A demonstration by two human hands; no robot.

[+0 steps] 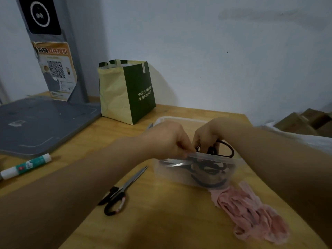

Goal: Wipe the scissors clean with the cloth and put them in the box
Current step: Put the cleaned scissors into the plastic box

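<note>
A clear plastic box (179, 174) stands on the wooden table and holds several dark-handled scissors. My left hand (168, 141) pinches the box's near rim at its left corner. My right hand (206, 135) grips the dark handle loops of a pair of scissors (227, 150) that sits partly inside the box, loops sticking up above the rim. Another pair of scissors (124, 187), black handles and closed blades, lies on the table left of the box. The pink cloth (251, 212) lies crumpled on the table in front of the box, to the right.
A yellow and green paper bag (125, 90) stands at the back by the wall. A grey device base (41, 123) with an upright column fills the left. A glue stick (25, 166) lies near the left edge. Cardboard boxes (303, 123) sit beyond the table's right edge.
</note>
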